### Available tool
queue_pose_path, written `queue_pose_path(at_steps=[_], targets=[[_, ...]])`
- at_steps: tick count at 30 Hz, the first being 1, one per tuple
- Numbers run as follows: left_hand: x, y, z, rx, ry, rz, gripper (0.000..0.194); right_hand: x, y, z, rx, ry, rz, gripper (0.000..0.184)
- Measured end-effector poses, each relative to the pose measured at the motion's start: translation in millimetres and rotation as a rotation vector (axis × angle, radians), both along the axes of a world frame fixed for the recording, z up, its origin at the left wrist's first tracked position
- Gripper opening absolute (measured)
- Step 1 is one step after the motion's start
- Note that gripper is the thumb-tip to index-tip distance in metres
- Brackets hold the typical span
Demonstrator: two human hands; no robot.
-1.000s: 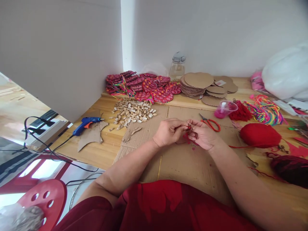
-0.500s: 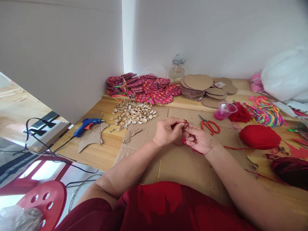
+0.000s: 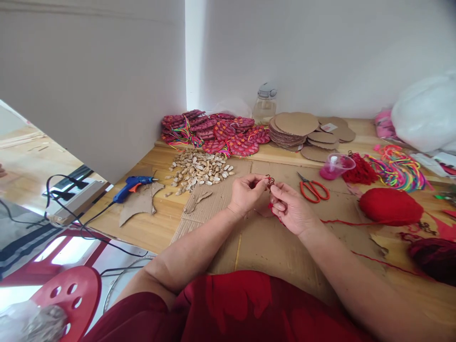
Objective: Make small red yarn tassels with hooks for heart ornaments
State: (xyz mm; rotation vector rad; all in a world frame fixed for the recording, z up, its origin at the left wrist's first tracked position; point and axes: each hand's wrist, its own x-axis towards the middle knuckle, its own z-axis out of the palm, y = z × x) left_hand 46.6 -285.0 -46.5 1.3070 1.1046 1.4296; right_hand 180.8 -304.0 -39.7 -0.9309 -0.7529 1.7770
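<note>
- A round red plastic stool seat with holes (image 3: 87, 297) stands at floor level, below a white power strip with black plugs (image 3: 89, 194).
- A blue hot-glue gun with an orange trigger (image 3: 124, 191) lies by a torn piece of brown cardboard (image 3: 135, 213).
- A loose heap of pale tan peanut shells (image 3: 201, 170) sits in front of a pile of red-and-pink decorated pieces (image 3: 217, 133).
- The left hand (image 3: 246, 194) pinches a curly dark-red yarn strand (image 3: 270, 181) between thumb and forefinger.
- That strand is held between both hands, above a flat brown cardboard sheet (image 3: 270, 247).
- The right hand (image 3: 291, 205) pinches it too; red yarn shows under its curled fingers.
- Behind are stacked brown cardboard shapes (image 3: 295, 123); nearer, orange-red-handled metal scissors (image 3: 308, 183) lie on the sheet, blades apart.
- A clear plastic cup (image 3: 346, 163) stands near a bright red yarn ball (image 3: 391, 206).
- A dark maroon yarn bundle (image 3: 434, 259) lies at far right.
</note>
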Motion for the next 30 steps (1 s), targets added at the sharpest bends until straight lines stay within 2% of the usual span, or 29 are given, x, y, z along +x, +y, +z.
queue_pose_path(at_steps=[5, 10, 13, 17, 21, 28, 30], targets=[[1.9, -1.0, -2.1, -0.017, -0.009, -0.047, 0.021, -1.7, 0.1, -4.3, -0.015, -0.006, -0.023, 0.03], [-2.0, -0.9, -4.6, 0.118, 0.237, 0.027, 0.016, 5.7, 4.8, -5.7, 0.006, -0.06, -0.055, 0.03], [-2.7, -1.5, -4.9, 0.166, 0.276, -0.006, 0.016, 11.3, 7.3, -3.5, 0.009, -0.105, 0.001, 0.03], [-0.5, -1.0, -6.6, 0.102, 0.182, -0.044, 0.018, 15.2, 10.6, -1.9, -0.037, -0.099, -0.071, 0.031], [1.1, 1.1, -11.0, 0.02, 0.154, -0.067, 0.022, 12.9, 12.6, -4.4, 0.009, -0.196, -0.192, 0.032], [-2.1, 8.8, -16.0, -0.049, 0.262, 0.05, 0.022, 9.6, 13.4, -9.4, -0.014, -0.29, -0.283, 0.038], [-3.4, 10.1, -14.3, -0.047, 0.284, 0.078, 0.02, 10.3, 12.6, -8.1, 0.04, -0.364, -0.282, 0.034]])
